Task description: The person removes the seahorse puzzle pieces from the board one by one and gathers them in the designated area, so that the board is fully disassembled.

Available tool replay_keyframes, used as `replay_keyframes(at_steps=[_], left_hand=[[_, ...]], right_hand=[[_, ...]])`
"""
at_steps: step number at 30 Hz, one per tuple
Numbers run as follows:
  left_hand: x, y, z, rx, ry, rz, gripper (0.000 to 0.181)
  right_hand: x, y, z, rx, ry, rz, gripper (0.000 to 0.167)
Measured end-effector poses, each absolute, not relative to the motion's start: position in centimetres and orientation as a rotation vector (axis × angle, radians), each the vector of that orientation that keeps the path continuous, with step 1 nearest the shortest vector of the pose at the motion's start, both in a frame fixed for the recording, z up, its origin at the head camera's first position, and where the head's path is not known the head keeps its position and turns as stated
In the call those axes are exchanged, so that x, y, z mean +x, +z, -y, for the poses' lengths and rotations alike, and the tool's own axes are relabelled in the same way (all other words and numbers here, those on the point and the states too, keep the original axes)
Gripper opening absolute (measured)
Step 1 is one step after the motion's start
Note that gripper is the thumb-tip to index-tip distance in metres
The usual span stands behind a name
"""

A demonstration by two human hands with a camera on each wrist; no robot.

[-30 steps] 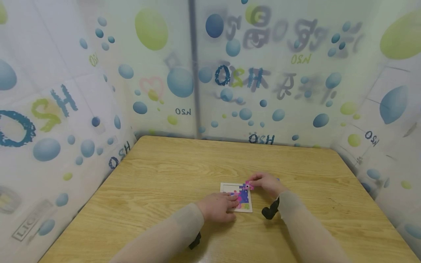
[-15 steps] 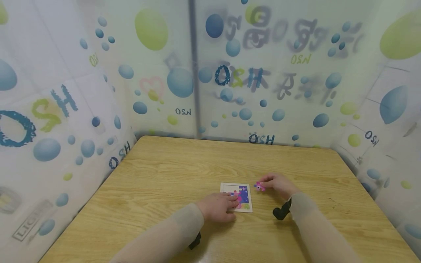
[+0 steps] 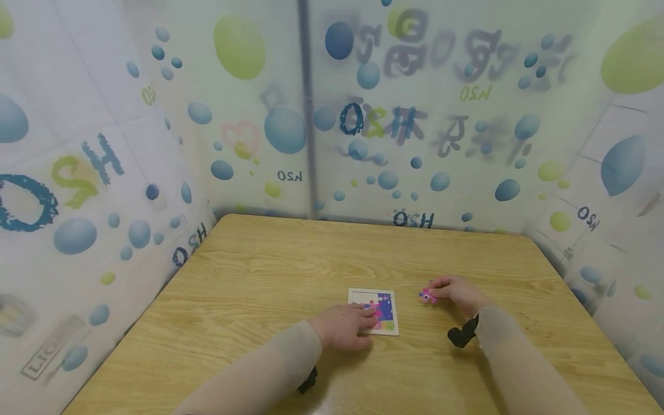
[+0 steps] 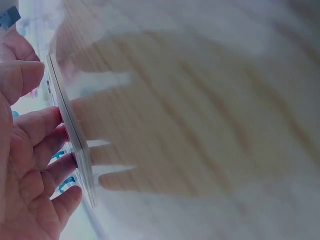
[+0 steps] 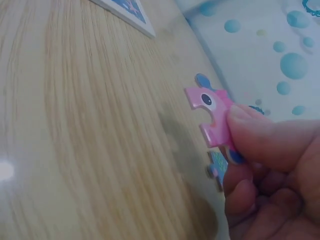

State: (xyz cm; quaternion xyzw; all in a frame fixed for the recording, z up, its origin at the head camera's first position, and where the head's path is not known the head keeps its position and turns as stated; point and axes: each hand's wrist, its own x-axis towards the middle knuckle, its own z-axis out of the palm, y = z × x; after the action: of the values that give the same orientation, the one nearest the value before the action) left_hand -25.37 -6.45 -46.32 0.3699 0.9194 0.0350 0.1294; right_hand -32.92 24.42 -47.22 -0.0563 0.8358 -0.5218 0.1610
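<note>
The smooth wood-grain surface [image 3: 280, 259] could let the thin, square, white-rimmed puzzle board [image 3: 396, 318] slide if the left hand [image 3: 342, 327], its grip spread over the board, pushes sideways. To the board's right, apart from it, the right hand's [image 3: 463, 294] grip pinches a pink puzzle piece [image 5: 219, 112] above the surface; a loosened pinch might drop it. The piece is flat, glossy, knobbed and notched, with a printed eye.

And there's mirror-written H2O lettering [image 3: 403, 123] across back wall [image 3: 254, 193], left wall [image 3: 132, 167] and right wall [image 3: 591, 190]; that blurry left-hand box [image 3: 44, 355] begins, perhaps, "LI".
</note>
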Motion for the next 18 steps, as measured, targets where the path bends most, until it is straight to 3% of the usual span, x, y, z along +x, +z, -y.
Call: replay_keyframes(at_steps=[18], left_hand=[[-25.2,-46.0,6.4,1.059,0.091,-2.667,0.058]], right_hand=[[-33.7,-47.2,-28.7,-0.164,-1.514,-2.342,0.021]])
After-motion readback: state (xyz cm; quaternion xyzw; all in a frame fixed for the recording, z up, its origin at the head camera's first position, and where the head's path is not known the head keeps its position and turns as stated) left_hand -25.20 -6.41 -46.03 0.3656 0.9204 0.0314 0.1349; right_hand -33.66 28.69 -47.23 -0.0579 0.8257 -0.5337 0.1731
